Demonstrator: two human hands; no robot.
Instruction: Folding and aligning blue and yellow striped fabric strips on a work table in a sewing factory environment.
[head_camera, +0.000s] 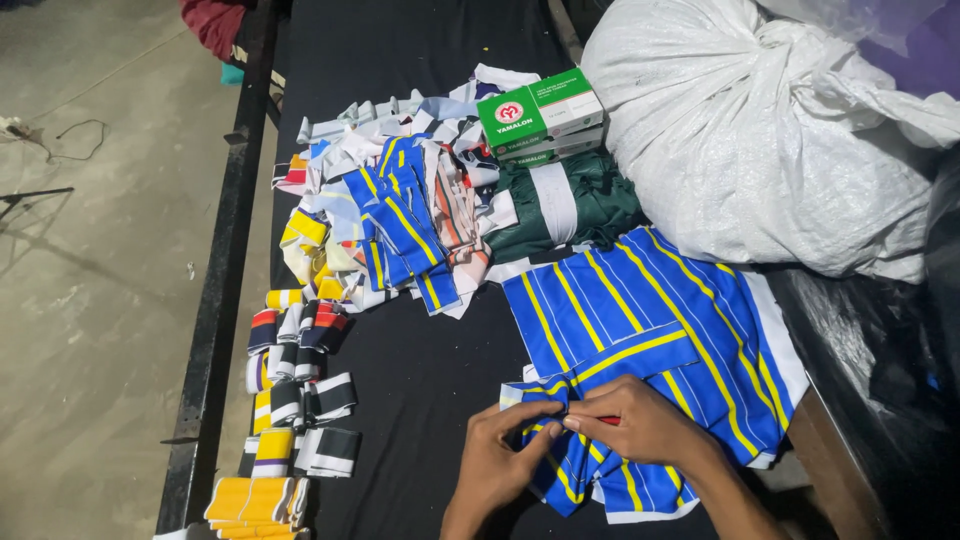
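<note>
— Blue-and-yellow striped fabric piece (560, 440): location?
— Near table (430, 380) edge, between both hands. Left hand (497, 455) and right hand (630, 420) each pinch it closed; right also grips a red tool (606, 420).

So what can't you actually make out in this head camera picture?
- Red thing under the right hand: only a sliver shows; the fingers cover the rest.
- Contents of the big white woven sack: knotted shut.
- Yellow folded ribbed bands: cut off by the bottom edge.
- Dark red cloth: cut off by the top edge.
- Left hand fingertips: tucked into the blue, yellow-striped fabric piece.
</note>
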